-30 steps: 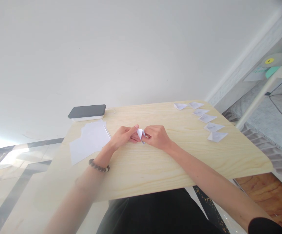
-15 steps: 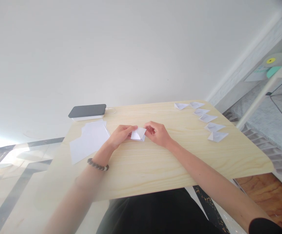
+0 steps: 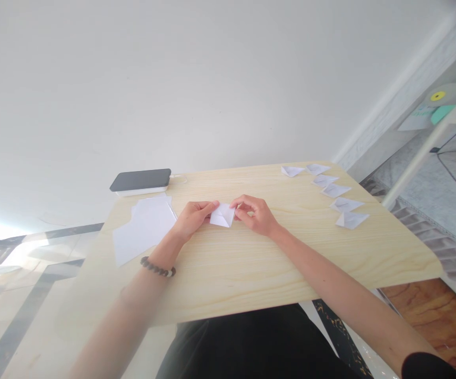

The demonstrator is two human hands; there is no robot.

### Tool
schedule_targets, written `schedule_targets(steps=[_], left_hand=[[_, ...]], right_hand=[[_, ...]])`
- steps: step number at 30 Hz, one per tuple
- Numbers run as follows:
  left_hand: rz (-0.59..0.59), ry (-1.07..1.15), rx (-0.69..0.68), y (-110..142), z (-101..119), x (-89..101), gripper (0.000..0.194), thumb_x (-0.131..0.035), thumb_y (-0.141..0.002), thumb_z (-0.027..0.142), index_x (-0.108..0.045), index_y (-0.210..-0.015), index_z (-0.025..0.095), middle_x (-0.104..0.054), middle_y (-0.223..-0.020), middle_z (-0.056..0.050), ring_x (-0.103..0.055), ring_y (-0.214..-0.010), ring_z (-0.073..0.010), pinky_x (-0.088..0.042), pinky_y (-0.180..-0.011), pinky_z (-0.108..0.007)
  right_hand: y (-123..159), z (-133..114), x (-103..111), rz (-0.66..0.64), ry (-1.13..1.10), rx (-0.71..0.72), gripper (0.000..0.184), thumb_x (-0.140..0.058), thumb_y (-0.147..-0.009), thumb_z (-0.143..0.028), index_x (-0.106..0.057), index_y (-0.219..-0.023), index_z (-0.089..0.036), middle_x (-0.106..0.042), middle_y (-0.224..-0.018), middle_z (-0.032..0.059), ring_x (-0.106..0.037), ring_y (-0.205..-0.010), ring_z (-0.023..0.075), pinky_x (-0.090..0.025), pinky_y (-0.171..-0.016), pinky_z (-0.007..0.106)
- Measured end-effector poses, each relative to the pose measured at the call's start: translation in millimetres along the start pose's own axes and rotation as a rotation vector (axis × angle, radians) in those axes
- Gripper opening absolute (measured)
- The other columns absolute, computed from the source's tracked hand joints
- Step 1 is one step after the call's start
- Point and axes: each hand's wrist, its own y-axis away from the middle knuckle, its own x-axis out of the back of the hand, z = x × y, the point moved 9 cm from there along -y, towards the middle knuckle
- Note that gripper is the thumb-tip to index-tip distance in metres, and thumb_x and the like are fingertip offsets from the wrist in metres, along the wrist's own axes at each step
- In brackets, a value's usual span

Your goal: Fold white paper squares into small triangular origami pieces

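Observation:
Between my two hands is a small folded piece of white paper (image 3: 222, 216), roughly square with creases across its face. My left hand (image 3: 193, 218) pinches its left side, thumb on top and the other fingers partly hidden beneath. At its right edge, my right hand (image 3: 256, 215) has thumb and forefinger closed on the paper's corner. Sheets of white paper (image 3: 143, 229) lie on the table left of my left hand. Several folded white paper pieces (image 3: 352, 220) sit in a curved row on the right side.
The light wooden table (image 3: 228, 287) stands against a pale wall. At its back left lies a dark-topped phone-like device (image 3: 141, 180) on a white base with a cable (image 3: 178, 179). A white metal frame (image 3: 413, 160) rises beyond the right edge.
The folded paper was narrow and pointed between my fingers; it has been opened out and flattened into a square. My right hand came away from it slightly, then returned to its right edge.

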Motion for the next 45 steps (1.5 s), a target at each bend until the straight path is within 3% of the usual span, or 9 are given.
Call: schedule_targets(steps=[7, 12, 24, 33, 35, 39, 42, 45], left_hand=[[-0.018, -0.067, -0.030, 1.4, 1.8, -3.9, 0.036, -0.057, -0.071, 0.047, -0.068, -0.077, 0.013, -0.066, -0.078, -0.006, -0.059, -0.075, -0.0182, -0.048, -0.072, -0.032], [0.017, -0.071, -0.046, 1.6, 3.5, -2.9, 0.036, -0.059, -0.070, 0.045, -0.067, -0.089, 0.014, -0.066, -0.084, -0.006, -0.059, -0.076, -0.0174, -0.047, -0.070, -0.029], [0.080, -0.091, -0.061, 2.7, 5.4, 2.3, 0.031, -0.061, -0.069, 0.042, -0.068, -0.078, 0.013, -0.065, -0.069, -0.003, -0.055, -0.060, -0.0131, -0.041, -0.054, -0.023], [0.084, -0.144, -0.114, 2.1, 7.2, 2.8, 0.031, -0.063, -0.067, 0.041, -0.066, -0.078, 0.013, -0.066, -0.076, -0.006, -0.057, -0.068, -0.0146, -0.043, -0.060, -0.024], [0.092, -0.134, -0.098, 2.6, 7.1, 3.3, 0.036, -0.063, -0.068, 0.043, -0.065, -0.087, 0.013, -0.067, -0.076, -0.006, -0.058, -0.068, -0.0150, -0.044, -0.060, -0.025], [0.004, -0.056, -0.069, 5.1, 9.3, -5.1, 0.053, -0.062, -0.070, 0.041, -0.054, -0.114, 0.013, -0.068, -0.083, -0.007, -0.061, -0.076, -0.0177, -0.047, -0.070, -0.029], [-0.095, -0.007, -0.063, 6.4, 10.4, -12.7, 0.047, -0.061, -0.071, 0.040, -0.058, -0.109, 0.012, -0.066, -0.096, -0.010, -0.058, -0.092, -0.0225, -0.046, -0.081, -0.034], [-0.124, -0.023, -0.036, 5.1, 6.0, -13.0, 0.040, -0.062, -0.070, 0.040, -0.064, -0.099, 0.013, -0.066, -0.095, -0.009, -0.059, -0.092, -0.0232, -0.046, -0.083, -0.036]], right_hand=[[-2.2, 10.1, -2.9, -0.031, 0.065, -0.099, 0.022, -0.047, -0.078, -0.038, -0.053, -0.075, -0.017, -0.052, -0.064, -0.0012, -0.045, -0.055, 0.0082, -0.037, -0.052, 0.021], [-2.1, 9.3, -7.3, -0.084, 0.113, -0.095, 0.029, -0.043, -0.080, -0.039, -0.052, -0.066, -0.016, -0.044, -0.055, -0.0029, -0.036, -0.049, 0.0070, -0.030, -0.047, 0.020], [-1.8, 3.3, -11.1, -0.144, 0.100, -0.065, 0.030, -0.040, -0.083, -0.037, -0.050, -0.064, -0.016, -0.042, -0.056, -0.0031, -0.036, -0.051, 0.0074, -0.029, -0.050, 0.021], [-1.6, 0.3, -12.9, -0.140, 0.136, -0.021, 0.029, -0.042, -0.081, -0.035, -0.051, -0.062, -0.016, -0.041, -0.055, -0.0035, -0.034, -0.050, 0.0068, -0.028, -0.049, 0.020], [-1.8, 1.1, -11.5, -0.123, 0.130, -0.031, 0.029, -0.042, -0.082, -0.035, -0.051, -0.063, -0.015, -0.043, -0.055, -0.0033, -0.036, -0.051, 0.0068, -0.029, -0.049, 0.020], [-2.2, 7.8, -3.2, -0.047, 0.083, -0.084, 0.031, -0.040, -0.083, -0.039, -0.048, -0.063, -0.016, -0.046, -0.055, -0.0025, -0.040, -0.049, 0.0070, -0.031, -0.049, 0.020], [-2.7, 11.9, 3.5, 0.014, 0.065, -0.107, 0.033, -0.040, -0.083, -0.041, -0.048, -0.063, -0.016, -0.047, -0.055, -0.0023, -0.040, -0.049, 0.0071, -0.032, -0.049, 0.020], [-3.2, 13.1, 4.3, 0.021, 0.068, -0.112, 0.034, -0.040, -0.083, -0.041, -0.049, -0.063, -0.016, -0.047, -0.055, -0.0022, -0.041, -0.049, 0.0072, -0.033, -0.049, 0.020]])
